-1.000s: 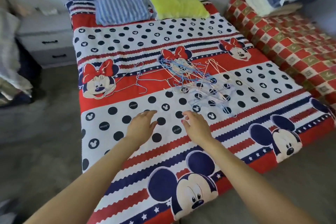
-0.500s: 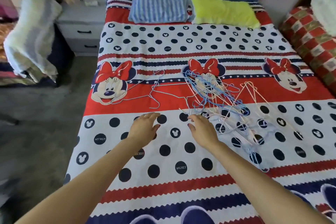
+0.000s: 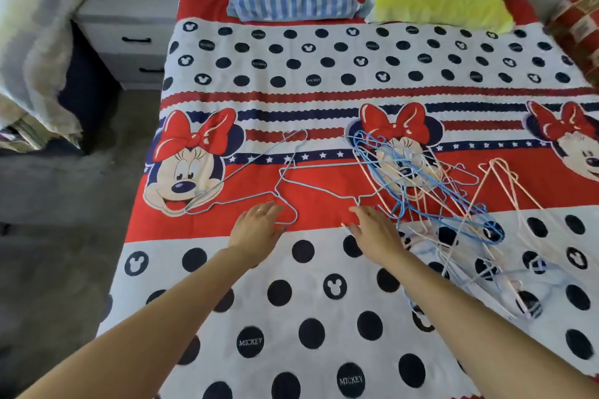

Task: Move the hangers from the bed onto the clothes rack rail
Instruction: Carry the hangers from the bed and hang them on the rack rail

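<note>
Both hands are reaching open — left hand (image 3: pixel 257 226) at a loose hanger (image 3: pixel 282 201), right hand (image 3: pixel 376 233) nearing the tangled pile (image 3: pixel 431 191) — lifting one risks dragging others.

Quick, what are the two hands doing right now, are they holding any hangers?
Left hand: open, fingers straight, reaching over a light blue wire hanger, holding nothing.
Right hand: open, beside the tangled hanger pile, holding nothing.

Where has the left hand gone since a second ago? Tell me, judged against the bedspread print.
Yes. The left hand has moved up the bed, from the dotted white band onto the red band, reaching the loose blue hanger.
</note>
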